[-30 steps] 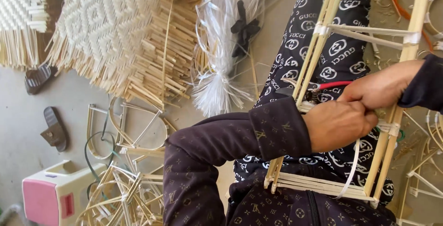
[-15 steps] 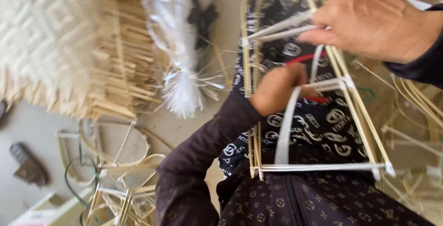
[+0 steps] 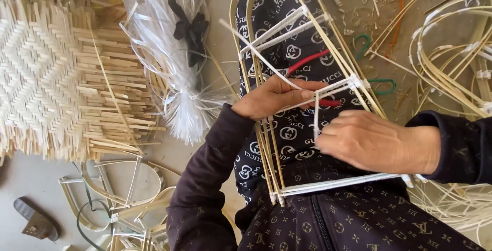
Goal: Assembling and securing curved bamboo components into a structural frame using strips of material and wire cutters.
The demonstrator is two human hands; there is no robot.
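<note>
Binding a cane frame propped on the lap, the left hand clamps a side rail while the right hand pinches a white strip at a crossbar; firm tension and tight, even wraps likely secure the joint.

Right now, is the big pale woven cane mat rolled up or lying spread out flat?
Spread out flat. The pale woven cane mat lies open on the floor, its diamond pattern fully showing, loose strip ends fanning from its edge.
</note>
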